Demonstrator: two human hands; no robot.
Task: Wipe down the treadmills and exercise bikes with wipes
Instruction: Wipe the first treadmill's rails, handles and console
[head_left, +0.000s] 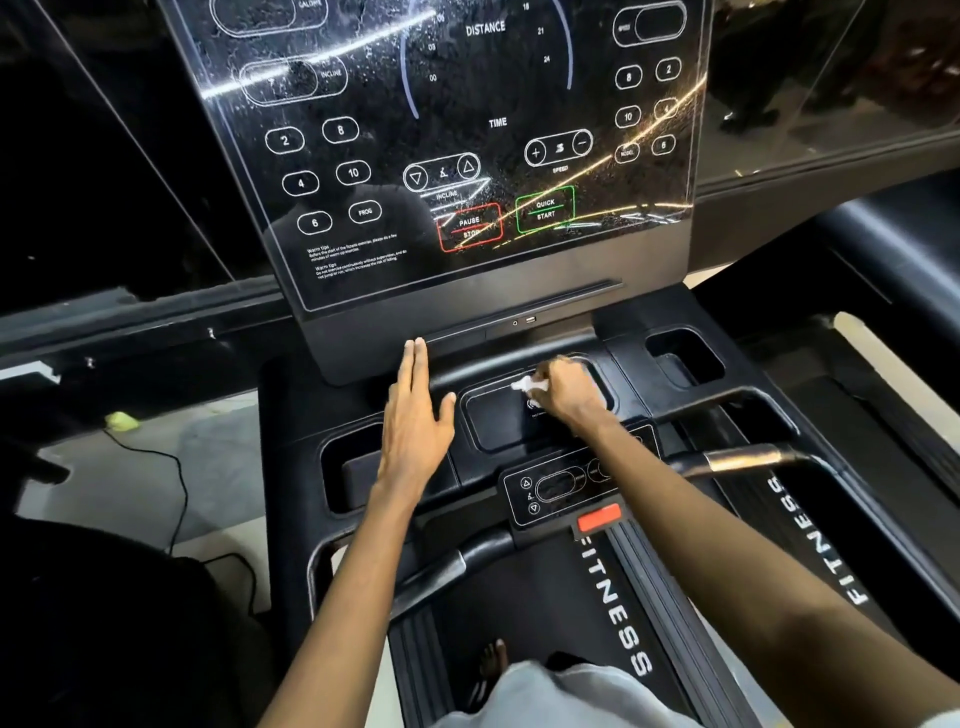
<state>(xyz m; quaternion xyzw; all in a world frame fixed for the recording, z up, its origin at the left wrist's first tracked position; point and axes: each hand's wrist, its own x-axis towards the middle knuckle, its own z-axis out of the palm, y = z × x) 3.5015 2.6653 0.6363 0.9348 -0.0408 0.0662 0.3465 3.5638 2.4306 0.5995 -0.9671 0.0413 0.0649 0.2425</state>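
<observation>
The right hand (569, 395) closes its grip around a crumpled white wipe (527, 385) and presses it onto the recessed tray (493, 434) of the treadmill (519, 597). Just left of that grip, the left hand (415, 421) is flat with its fingers straight and together, holding nothing. Whether it touches the console cannot be told. Beyond the grip stands the display panel (467, 156). On the near side of it sits a red tab (599, 518).

Single head-worn wide-angle view, from above the treadmill belt (519, 608), facing forward and steeply down; close in, console panel (467, 156) filling upper frame, left hand (415, 431) and right hand (569, 397) near, mid-frame, edges bowed
</observation>
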